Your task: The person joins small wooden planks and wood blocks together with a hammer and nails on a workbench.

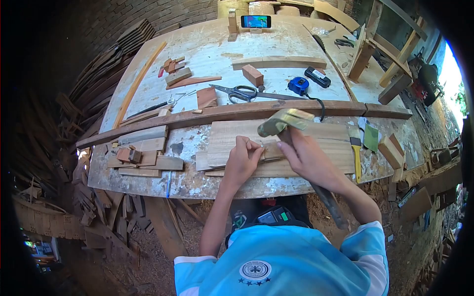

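Note:
A claw hammer [285,123] is in my right hand [316,160], which grips it near the head. Its dark handle slants down below my forearm, past the table's front edge. My left hand [242,160] is closed in a pinch just left of the hammer head. Whatever sits between those fingertips is too small to make out. Under both hands lies a narrow strip of wood [274,151], partly covered by them. It rests on wide, light boards [232,130] laid flat near the front of the table.
A long brown beam [182,118] crosses the worn table [192,185]. Behind it lie scissors [242,92], a blue tape measure [298,86] and wood blocks. A yellow-handled brush [356,160] lies right, stacked offcuts [143,155] left. A phone [256,21] stands at the back.

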The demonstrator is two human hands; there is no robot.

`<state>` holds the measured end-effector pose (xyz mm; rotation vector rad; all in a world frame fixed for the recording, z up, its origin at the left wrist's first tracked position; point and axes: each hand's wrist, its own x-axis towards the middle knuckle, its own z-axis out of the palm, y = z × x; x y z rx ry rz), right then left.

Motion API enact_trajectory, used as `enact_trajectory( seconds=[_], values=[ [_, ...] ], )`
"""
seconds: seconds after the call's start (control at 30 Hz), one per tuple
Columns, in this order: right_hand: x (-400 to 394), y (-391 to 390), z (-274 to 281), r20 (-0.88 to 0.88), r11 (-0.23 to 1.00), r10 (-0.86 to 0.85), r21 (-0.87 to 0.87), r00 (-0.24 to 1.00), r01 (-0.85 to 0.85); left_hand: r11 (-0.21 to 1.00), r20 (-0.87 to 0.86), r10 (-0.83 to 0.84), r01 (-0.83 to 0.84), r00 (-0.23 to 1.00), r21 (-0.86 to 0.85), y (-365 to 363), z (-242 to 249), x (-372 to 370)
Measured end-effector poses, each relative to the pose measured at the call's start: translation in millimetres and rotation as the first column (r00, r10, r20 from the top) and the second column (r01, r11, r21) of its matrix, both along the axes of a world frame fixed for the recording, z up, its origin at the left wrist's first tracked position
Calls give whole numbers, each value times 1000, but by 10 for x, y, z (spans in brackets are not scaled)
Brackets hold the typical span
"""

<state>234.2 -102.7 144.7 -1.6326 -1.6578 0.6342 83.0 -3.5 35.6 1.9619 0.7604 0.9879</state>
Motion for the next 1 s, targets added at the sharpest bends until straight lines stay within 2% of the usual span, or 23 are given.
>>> enact_trajectory(
  seconds=[0.07, 0.17, 0.27, 0.37, 0.47, 0.67, 0.77, 0.87, 1.0],
  values=[
    [41, 28, -232, 51, 995, 46, -92, 998, -41, 1000, -15, 2, -2, 1000, 14, -21, -11, -12],
    [47, 20, -70, 97, 990, 78, -127, 992, -66, 999, -6, 7, -7, 1000, 33, 8, 16, -3],
    [-10, -6, 134, -13, 998, 56, 44, 998, -55, 1000, 21, 2, -2, 1000, 10, -8, -7, -1],
    [-11, 6, -66, 46, 996, 47, 74, 998, -50, 1000, 11, -1, 1, 1000, 20, 0, 5, -11],
    [53, 15, -211, 103, 987, 86, -144, 991, -71, 1000, -13, -12, 13, 1000, 18, -5, 40, -18],
    [-26, -64, 86, 32, 994, -11, 106, 999, 7, 1000, 4, -14, 14, 1000, 7, 7, 23, -14],
    [2, 5, -138, 80, 994, 63, -97, 995, -55, 999, -24, -10, 10, 1000, 31, 2, 29, -10],
    [65, 105, -132, 148, 987, 99, -138, 984, -78, 1000, -53, -8, 9, 999, 15, 16, 64, -29],
    [34, 105, 143, 76, 995, 77, 56, 994, -81, 998, -24, -55, 55, 998, -28, 37, 65, -52]
  ],
)
